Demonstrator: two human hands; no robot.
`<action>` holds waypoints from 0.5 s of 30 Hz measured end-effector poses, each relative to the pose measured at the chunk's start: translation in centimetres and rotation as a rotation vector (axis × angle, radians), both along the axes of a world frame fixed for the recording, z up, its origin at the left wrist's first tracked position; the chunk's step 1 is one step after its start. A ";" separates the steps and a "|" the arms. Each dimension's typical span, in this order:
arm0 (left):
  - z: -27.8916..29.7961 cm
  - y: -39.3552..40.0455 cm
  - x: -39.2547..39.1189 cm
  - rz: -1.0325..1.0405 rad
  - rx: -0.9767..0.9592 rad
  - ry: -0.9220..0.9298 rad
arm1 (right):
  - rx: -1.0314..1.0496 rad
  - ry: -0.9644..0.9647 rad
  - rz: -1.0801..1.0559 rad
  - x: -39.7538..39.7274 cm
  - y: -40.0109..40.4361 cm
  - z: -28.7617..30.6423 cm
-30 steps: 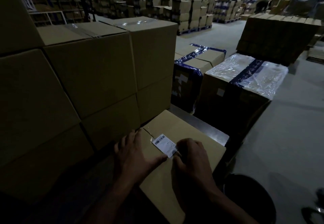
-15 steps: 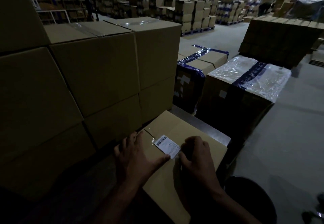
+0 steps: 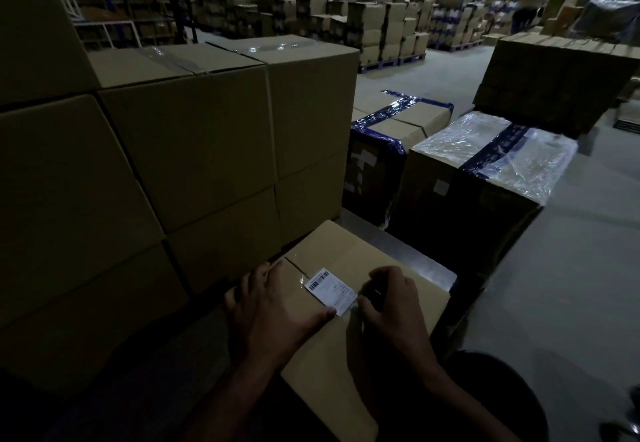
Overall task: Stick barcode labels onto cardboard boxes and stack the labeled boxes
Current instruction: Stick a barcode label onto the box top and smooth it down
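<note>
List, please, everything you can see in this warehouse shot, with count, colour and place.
cardboard box: one, brown, nearest, under both hands
barcode label: one, white, on that box's top
stacked boxes: several, brown, left, beside that box
blue-taped box: one, brown, centre right
plastic-wrapped box: one, brown under clear film, right
far boxes: many, brown, background, too dim to count
floor: grey, right
left hand: flat on the box, thumb at the label
right hand: fingers curled at the label's right edge; grip unclear
</note>
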State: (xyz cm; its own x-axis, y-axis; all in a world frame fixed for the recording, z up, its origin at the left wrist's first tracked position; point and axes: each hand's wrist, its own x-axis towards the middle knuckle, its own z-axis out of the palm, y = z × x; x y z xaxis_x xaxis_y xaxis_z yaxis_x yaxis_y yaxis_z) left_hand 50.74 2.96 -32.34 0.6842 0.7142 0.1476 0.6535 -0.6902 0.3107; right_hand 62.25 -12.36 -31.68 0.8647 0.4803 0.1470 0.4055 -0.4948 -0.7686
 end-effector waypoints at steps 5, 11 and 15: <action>0.2 -0.1 0.0 -0.004 -0.002 -0.001 | -0.115 -0.236 -0.020 -2.7 0.4 -0.4; 0.7 -0.2 0.0 -0.004 -0.008 0.017 | -0.133 -0.041 -0.085 -1.0 1.9 0.5; 0.6 -0.1 0.1 0.002 0.001 0.014 | -0.207 -0.016 -0.043 -0.7 2.5 1.1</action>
State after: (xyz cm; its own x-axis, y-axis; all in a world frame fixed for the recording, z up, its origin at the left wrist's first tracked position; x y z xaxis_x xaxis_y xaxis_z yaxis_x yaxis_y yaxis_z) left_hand 50.82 2.87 -31.75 0.6850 0.7152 0.1389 0.6590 -0.6895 0.3005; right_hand 61.57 -9.87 -30.60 0.8832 0.4648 0.0626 0.3922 -0.6585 -0.6423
